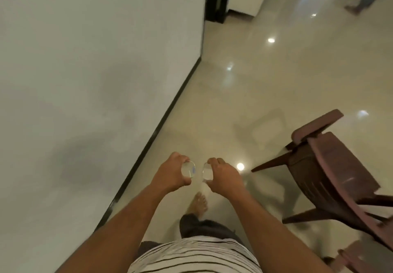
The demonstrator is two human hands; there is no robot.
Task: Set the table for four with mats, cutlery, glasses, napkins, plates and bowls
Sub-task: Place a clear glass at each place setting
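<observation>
A pale wall point(85, 81) fills the left of the view, its dark skirting running from near left to the far middle. Just right of it, the left hand point(170, 177) is curled round a clear glass point(188, 168), the rim turned toward the camera, fingers wrapped about its side. Close beside, not touching, the right hand point(223, 179) grips a second glass point(206, 171) in the same way. Both glasses are held out in front of the body over the glossy floor point(255, 81), with a bare foot point(197, 203) stepping below them; no table is in sight. Judging by their look, these are light, rigid and smooth, likely slippery and quick to break on such a hard floor, so a full wrap around the wall, low and away from the rim, seems the safest hold. On the right stands a brown plastic chair point(331, 166).
</observation>
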